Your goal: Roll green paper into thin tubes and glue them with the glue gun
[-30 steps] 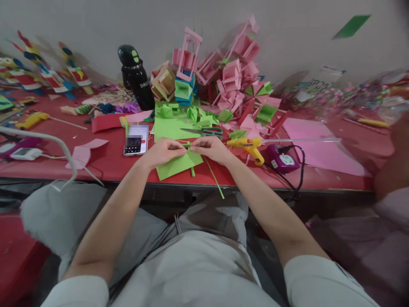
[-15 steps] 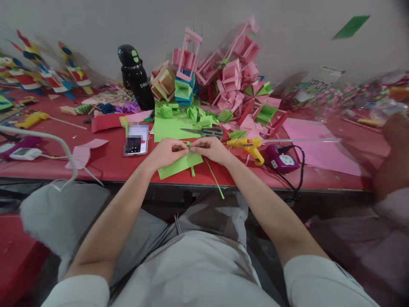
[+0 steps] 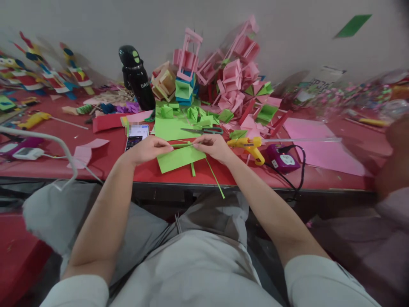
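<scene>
A sheet of bright green paper is held by its far edge, which looks rolled or folded over. My left hand pinches that edge at its left end. My right hand pinches it towards the right, thumb and finger together. Under the sheet, a short green paper strip pokes out towards me. A longer thin green strip slants past the table's front edge. Just beyond my right hand lie dark-handled scissors, on a larger green sheet.
A yellow glue gun and a purple power socket with a cable lie at right. Behind stand pink paper chairs and a black bottle. A phone is partly behind my left hand. Another person's arm shows far right.
My left hand has slid left along the paper's far edge, away from my right hand, and now partly covers the phone. My right hand has barely moved.
</scene>
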The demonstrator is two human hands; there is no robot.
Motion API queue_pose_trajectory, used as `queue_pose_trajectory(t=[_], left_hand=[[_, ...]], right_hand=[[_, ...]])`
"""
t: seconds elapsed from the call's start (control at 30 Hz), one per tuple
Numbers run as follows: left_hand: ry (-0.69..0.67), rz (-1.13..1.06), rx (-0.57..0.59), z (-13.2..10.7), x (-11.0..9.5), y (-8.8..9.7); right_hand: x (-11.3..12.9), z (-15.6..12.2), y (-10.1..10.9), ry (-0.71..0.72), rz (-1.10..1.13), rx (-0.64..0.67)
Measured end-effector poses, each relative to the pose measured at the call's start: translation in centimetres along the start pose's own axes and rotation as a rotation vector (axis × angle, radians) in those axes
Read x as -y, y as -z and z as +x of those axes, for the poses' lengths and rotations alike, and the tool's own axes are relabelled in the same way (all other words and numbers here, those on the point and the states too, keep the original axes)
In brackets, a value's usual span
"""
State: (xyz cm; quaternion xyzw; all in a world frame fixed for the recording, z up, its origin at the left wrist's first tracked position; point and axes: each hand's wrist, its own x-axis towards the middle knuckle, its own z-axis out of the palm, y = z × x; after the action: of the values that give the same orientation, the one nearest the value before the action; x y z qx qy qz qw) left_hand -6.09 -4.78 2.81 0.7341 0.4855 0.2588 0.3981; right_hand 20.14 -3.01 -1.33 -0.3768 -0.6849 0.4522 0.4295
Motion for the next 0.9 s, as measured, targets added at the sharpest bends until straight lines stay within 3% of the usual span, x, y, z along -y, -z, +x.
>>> queue_pose_trajectory(t=[0.17,0.57,0.9], left_hand=[[0.016,-0.014,-0.007,-0.1,1.1,0.8],[0.03,-0.151,-0.122,0.5,0.8,-1.0],[0.008,-0.189,-0.104,0.9,1.1,-1.8]], right_hand=[[0.1,0.0,0.1,0.024,-0.026,-0.049],[0.1,-0.1,0.4,0.025,0.012,-0.098],[0.4,-0.3,0.4,0.026,0.018,-0.078]])
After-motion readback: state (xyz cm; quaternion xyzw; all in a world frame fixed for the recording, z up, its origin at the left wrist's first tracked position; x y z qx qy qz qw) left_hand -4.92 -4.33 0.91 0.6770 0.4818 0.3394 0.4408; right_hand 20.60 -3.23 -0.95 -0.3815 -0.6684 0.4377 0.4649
